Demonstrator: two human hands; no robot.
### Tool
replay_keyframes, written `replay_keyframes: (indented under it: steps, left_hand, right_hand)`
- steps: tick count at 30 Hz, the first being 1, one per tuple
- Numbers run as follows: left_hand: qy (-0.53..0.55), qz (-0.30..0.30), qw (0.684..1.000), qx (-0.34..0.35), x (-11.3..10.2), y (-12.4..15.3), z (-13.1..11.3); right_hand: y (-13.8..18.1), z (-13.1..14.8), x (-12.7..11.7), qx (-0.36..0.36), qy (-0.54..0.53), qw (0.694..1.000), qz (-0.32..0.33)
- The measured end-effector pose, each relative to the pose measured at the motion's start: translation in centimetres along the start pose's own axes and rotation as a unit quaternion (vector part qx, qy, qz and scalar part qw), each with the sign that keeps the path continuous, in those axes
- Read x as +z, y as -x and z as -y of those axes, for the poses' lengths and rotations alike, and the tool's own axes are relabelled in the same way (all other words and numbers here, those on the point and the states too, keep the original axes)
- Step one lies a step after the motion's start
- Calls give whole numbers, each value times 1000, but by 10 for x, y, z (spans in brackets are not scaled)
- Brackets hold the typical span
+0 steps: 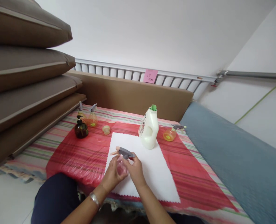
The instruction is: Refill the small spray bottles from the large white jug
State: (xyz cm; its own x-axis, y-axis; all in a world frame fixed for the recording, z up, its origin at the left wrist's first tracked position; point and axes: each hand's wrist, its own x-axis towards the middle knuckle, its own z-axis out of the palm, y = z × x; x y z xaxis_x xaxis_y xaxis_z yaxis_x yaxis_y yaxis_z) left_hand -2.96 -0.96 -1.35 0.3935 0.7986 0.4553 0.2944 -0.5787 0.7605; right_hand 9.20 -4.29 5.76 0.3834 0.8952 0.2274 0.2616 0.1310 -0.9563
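Observation:
My left hand (111, 176) wraps round the clear pinkish body of a small spray bottle (121, 166) standing on a white cloth (152, 168). My right hand (135, 169) grips the bottle at its neck, just under the grey trigger head (126, 153). Both hands are closed on the bottle. A silver bracelet sits on my left wrist. A white detergent jug with a green cap (149, 128) stands upright at the far edge of the cloth.
A red plastic sheet (82, 155) covers a striped blanket. At the far left stand a dark pump bottle (81, 129), two yellow spray bottles (92, 117) and a small cap (106, 129). Another yellow sprayer (170, 133) lies far right. Brown cushions are stacked at left, a blue mattress at right.

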Motion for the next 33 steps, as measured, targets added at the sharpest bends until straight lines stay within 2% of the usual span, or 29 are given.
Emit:
replay_keyframes:
  steps: [4, 8, 16, 23, 30, 33]
  left_hand:
    - [9, 0, 1000, -5, 1, 1, 1]
    - [-6, -2, 1000, -1, -1, -1, -2]
    - [-8, -19, 1000, 4, 1, 0, 3]
    - [8, 6, 1000, 1, 0, 0, 1]
    - [37, -6, 999, -13, 0, 1, 1]
    - [48, 9, 999, -19, -3, 1, 1]
  right_hand:
    - [0, -4, 2, 10, -12, 1000, 0]
    - [1, -3, -5, 9, -23, 999, 30]
    - [-3, 15, -11, -21, -31, 995, 89]
    - [-4, 9, -6, -10, -50, 997, 55]
    - [1, -1, 5, -4, -69, 997, 16]
    - [1, 0, 6, -8, -71, 997, 7]
